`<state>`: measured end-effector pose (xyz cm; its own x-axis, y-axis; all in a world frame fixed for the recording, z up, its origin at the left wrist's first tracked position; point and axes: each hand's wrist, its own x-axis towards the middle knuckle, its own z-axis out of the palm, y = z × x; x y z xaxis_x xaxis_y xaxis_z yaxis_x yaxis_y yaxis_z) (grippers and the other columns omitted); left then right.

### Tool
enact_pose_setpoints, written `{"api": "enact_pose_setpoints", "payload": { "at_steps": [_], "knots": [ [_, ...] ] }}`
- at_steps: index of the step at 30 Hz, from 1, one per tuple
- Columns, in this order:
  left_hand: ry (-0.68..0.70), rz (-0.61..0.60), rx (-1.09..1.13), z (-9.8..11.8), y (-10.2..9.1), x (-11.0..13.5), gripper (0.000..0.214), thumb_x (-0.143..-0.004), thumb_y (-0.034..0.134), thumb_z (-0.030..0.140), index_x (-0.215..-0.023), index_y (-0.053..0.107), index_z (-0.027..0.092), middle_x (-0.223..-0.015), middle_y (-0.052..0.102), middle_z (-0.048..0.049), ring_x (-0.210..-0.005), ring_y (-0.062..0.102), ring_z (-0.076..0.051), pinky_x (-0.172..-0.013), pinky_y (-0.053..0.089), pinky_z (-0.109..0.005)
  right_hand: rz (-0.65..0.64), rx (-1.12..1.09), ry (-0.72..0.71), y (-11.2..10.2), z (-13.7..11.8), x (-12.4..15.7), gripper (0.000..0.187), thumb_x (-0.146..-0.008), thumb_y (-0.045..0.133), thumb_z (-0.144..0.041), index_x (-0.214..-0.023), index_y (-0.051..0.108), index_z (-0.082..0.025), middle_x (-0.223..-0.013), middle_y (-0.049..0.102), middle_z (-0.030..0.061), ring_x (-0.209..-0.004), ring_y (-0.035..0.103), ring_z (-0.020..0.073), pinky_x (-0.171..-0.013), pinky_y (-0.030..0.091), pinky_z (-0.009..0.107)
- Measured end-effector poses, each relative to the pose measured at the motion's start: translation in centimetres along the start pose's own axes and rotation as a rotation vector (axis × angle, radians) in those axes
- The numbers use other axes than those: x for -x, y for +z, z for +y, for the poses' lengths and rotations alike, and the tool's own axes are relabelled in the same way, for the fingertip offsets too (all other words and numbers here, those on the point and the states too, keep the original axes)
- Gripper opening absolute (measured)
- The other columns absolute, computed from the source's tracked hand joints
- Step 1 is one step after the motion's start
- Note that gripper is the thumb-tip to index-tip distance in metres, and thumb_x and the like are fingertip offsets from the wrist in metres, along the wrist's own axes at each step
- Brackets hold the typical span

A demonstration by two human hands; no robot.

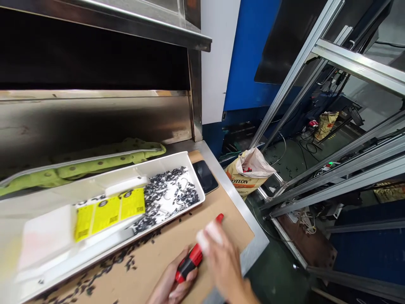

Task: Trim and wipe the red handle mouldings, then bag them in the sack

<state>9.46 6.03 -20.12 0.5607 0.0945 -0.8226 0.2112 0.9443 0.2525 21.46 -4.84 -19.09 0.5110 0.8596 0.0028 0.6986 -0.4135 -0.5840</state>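
Note:
My left hand (171, 283) grips a red and black tool (193, 258) low in the view, over a brown cardboard sheet (221, 207). The tool's red tip pokes out past my other hand. My right hand (221, 264) is blurred and lies across the tool, with something small and white (210, 235) at its fingertips. Just to the left stands a long white tray (98, 179) holding a heap of small black parts (171, 194) and yellow labels (109, 213).
Loose black parts (104, 268) lie scattered on the cardboard. A dark phone (205, 176) rests beside the tray's far end. A green spotted cloth (104, 158) lies behind the tray under a steel shelf. Right of the table edge are aluminium frames (332, 169) and a paper sack (249, 173) on the floor.

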Motion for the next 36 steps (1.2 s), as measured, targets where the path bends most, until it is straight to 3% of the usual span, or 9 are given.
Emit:
{"api": "enact_pose_setpoints", "payload": {
  "at_steps": [2,7,11,15,18,23,27,31,36],
  "knots": [
    [0.033,0.012,-0.030,-0.1,0.0,0.0,0.039,-0.081,0.063,0.048,-0.061,0.047,0.019,-0.040,0.042,0.0068,-0.028,0.022,-0.001,-0.026,0.016,-0.010,-0.032,-0.054,-0.121,0.1,0.0,0.7,0.053,-0.089,0.054,-0.022,-0.139,0.047,-0.037,-0.149,0.043,0.0046,-0.120,0.059,0.0240,-0.093,0.055,0.033],
    [0.135,0.046,-0.140,-0.7,0.3,-0.2,0.040,-0.081,0.060,0.056,-0.070,0.055,0.018,-0.041,0.051,0.0031,-0.028,0.026,-0.003,-0.027,0.016,-0.011,0.064,-0.012,0.068,-0.9,0.9,-0.8,0.043,-0.096,0.040,-0.023,-0.137,0.053,-0.025,-0.149,0.043,0.0098,-0.131,0.049,0.0272,-0.106,0.044,0.043],
    [0.267,0.104,-0.296,-1.2,0.6,0.0,0.048,-0.079,0.059,0.063,-0.073,0.058,0.016,-0.043,0.057,-0.0021,-0.029,0.039,-0.006,-0.028,0.026,-0.012,-0.056,-0.024,-0.024,-1.1,1.4,-0.1,0.046,-0.095,0.046,-0.025,-0.139,0.048,-0.035,-0.149,0.043,0.0046,-0.125,0.055,0.0255,-0.100,0.050,0.039],
    [0.327,0.082,-0.470,-1.3,0.8,0.2,0.067,-0.068,0.071,0.063,-0.113,0.059,0.015,-0.046,0.058,0.0021,-0.034,0.050,-0.013,-0.033,0.040,-0.019,-0.001,0.028,0.076,-1.4,2.1,1.2,0.042,-0.096,0.042,-0.024,-0.136,0.054,-0.028,-0.147,0.046,0.0077,-0.130,0.050,0.0265,-0.104,0.046,0.043],
    [0.409,0.030,-0.657,-1.6,0.5,0.4,0.079,-0.065,0.079,0.052,-0.128,0.050,0.017,-0.050,0.055,0.0063,-0.035,0.045,-0.011,-0.035,0.039,-0.021,-0.052,0.028,-0.009,-1.5,2.4,1.8,0.048,-0.094,0.047,-0.023,-0.140,0.047,-0.037,-0.148,0.045,0.0034,-0.127,0.053,0.0249,-0.100,0.050,0.039],
    [0.575,0.036,-0.829,-2.0,0.2,0.5,0.052,-0.072,0.073,0.046,-0.113,0.058,0.018,-0.068,0.062,0.0012,-0.052,0.053,-0.015,-0.047,0.043,-0.024,-0.034,0.108,0.067,-2.0,2.5,1.5,0.042,-0.095,0.044,-0.024,-0.134,0.055,-0.034,-0.149,0.041,0.0080,-0.123,0.056,0.0298,-0.094,0.054,0.044],
    [0.666,0.110,-1.066,-2.1,0.6,0.5,0.028,-0.074,0.069,0.038,-0.095,0.064,0.020,-0.080,0.072,-0.0047,-0.075,0.065,-0.025,-0.069,0.047,-0.028,-0.119,0.067,-0.077,-2.3,2.0,1.7,0.048,-0.093,0.049,-0.024,-0.137,0.050,-0.042,-0.148,0.042,0.0041,-0.120,0.059,0.0268,-0.088,0.057,0.039],
    [0.631,0.253,-1.176,-2.3,0.8,0.6,0.034,-0.072,0.068,0.034,-0.104,0.064,0.023,-0.073,0.072,-0.0049,-0.069,0.067,-0.029,-0.064,0.042,-0.030,-0.072,0.120,-0.006,-2.8,2.1,2.2,0.043,-0.093,0.045,-0.022,-0.133,0.056,-0.035,-0.145,0.045,0.0077,-0.122,0.056,0.0286,-0.092,0.055,0.043],
    [0.584,0.226,-1.246,-2.2,0.6,0.8,0.035,-0.076,0.062,0.031,-0.111,0.059,0.026,-0.089,0.075,-0.0083,-0.083,0.069,-0.031,-0.070,0.042,-0.030,-0.118,0.113,-0.106,-2.6,2.6,3.0,0.051,-0.092,0.048,-0.023,-0.139,0.046,-0.043,-0.147,0.043,0.0044,-0.121,0.058,0.0265,-0.088,0.057,0.039]
  ]
}}
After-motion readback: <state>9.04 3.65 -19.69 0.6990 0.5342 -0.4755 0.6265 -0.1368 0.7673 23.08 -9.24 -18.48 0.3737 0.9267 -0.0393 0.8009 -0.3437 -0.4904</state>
